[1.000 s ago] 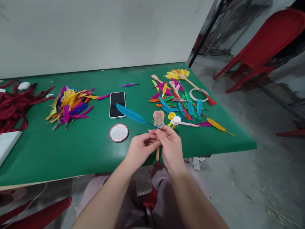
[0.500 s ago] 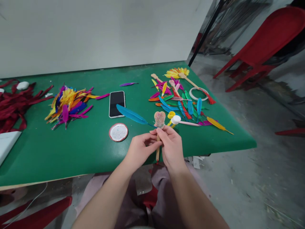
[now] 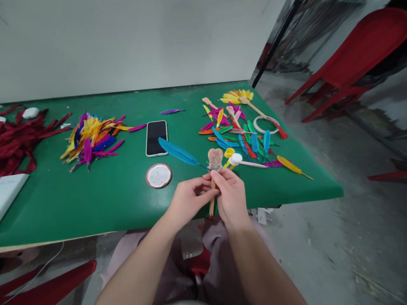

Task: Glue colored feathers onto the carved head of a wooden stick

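Note:
Close to the table's front edge, my left hand (image 3: 193,197) and my right hand (image 3: 233,192) meet around a wooden stick (image 3: 212,205) with a flat, rounded head (image 3: 215,157). Both hands are closed on the stick. A blue feather (image 3: 179,151) points up and left, its quill running to my right fingertips just under the head. Which fingers pinch the quill is partly hidden. Red material shows at the stick's lower end. Right beside the head stand a white cap (image 3: 235,159) and a yellow cap (image 3: 229,152).
Loose colourful feathers (image 3: 222,131) and wooden sticks lie on the right, near a yellow feather fan (image 3: 237,96) and a white ring (image 3: 259,124). Leftward are a phone (image 3: 156,144), a round lid (image 3: 158,176), a feather pile (image 3: 95,135) and dark red ribbons (image 3: 15,140).
Both hands have shifted very slightly right together with the stick and the blue feather. My grip looks the same.

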Demonstrator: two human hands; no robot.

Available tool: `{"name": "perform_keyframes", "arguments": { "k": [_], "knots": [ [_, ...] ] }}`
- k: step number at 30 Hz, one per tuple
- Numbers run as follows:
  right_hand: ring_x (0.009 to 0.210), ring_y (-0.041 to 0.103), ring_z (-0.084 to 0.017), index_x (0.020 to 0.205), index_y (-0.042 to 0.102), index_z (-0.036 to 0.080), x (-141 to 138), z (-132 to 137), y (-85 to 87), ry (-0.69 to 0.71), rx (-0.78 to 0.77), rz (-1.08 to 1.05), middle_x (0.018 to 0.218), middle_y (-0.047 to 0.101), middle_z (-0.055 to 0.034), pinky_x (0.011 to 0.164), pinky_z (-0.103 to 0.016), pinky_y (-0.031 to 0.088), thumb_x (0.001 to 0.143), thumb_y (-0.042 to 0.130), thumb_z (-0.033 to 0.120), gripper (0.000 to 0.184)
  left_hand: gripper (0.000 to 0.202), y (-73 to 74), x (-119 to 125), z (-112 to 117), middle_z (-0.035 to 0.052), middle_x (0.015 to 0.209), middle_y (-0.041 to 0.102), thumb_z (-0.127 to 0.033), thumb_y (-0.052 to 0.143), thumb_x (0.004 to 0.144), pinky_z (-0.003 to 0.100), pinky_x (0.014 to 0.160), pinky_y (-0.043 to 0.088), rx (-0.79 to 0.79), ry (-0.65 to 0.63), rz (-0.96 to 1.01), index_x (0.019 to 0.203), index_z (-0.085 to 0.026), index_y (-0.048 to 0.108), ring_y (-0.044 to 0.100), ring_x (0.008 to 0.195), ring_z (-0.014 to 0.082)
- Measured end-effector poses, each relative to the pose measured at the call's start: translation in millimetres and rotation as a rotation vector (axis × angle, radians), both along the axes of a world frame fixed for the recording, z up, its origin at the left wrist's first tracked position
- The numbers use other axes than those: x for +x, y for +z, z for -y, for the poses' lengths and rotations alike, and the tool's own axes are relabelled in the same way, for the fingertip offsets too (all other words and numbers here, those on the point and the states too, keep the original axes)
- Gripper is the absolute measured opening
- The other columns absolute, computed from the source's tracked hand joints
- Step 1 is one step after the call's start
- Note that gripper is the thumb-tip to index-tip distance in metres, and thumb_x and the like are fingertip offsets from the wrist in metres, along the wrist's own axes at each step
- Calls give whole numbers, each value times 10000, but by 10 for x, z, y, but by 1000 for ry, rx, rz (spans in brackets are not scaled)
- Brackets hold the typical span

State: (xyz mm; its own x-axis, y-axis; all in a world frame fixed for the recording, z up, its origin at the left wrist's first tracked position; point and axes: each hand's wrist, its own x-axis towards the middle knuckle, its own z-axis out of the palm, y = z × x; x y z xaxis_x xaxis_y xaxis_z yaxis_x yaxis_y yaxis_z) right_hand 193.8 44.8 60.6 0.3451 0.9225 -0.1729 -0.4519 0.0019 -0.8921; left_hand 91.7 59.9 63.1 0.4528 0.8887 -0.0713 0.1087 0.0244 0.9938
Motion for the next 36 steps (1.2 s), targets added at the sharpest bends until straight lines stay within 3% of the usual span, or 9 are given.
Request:
{"name": "perform_keyframes", "arguments": {
  "k": [3, 5, 9, 17, 36],
  "knots": [
    [555, 588, -98, 634, 648, 172, 13, -2, 7, -19, -12, 6, 593, 641, 9, 563, -214, 485, 648, 690, 279, 116, 116, 66, -81, -37, 13, 709, 694, -273, 636, 694, 213, 621, 487, 92, 12, -84, 719, -167, 676, 625, 643, 132],
    [577, 600, -101, 651, 657, 179, 11, -3, 3, -23, -13, -3, 586, 646, 13, 590, -210, 478, 630, 705, 265, 101, 132, 91, -144, -75, 12, 671, 687, -297, 640, 693, 215, 597, 484, 124, 118, -103, 688, -168, 671, 620, 616, 131],
    [591, 611, -106, 668, 669, 185, -18, -5, -6, -1, -22, -12, 604, 663, 11, 623, -221, 479, 609, 726, 269, 117, 186, 76, -209, -134, 19, 659, 685, -344, 661, 683, 222, 608, 499, 40, 309, 62, 695, -159, 667, 630, 619, 129],
    [524, 571, -85, 652, 665, 174, -53, -3, 16, 51, -62, 18, 575, 655, 12, 569, -209, 467, 610, 728, 281, 131, 173, 44, -175, -150, 22, 644, 688, -292, 713, 637, 225, 585, 524, -61, 503, 333, 725, -147, 676, 645, 594, 124],
    [467, 555, -77, 577, 633, 161, -52, 13, 42, 120, -88, -53, 526, 633, 16, 503, -190, 463, 615, 720, 269, 143, 168, 66, -181, -144, 5, 572, 665, -291, 706, 641, 229, 540, 520, -5, 542, 238, 660, -135, 644, 628, 529, 121]
  ]
}}
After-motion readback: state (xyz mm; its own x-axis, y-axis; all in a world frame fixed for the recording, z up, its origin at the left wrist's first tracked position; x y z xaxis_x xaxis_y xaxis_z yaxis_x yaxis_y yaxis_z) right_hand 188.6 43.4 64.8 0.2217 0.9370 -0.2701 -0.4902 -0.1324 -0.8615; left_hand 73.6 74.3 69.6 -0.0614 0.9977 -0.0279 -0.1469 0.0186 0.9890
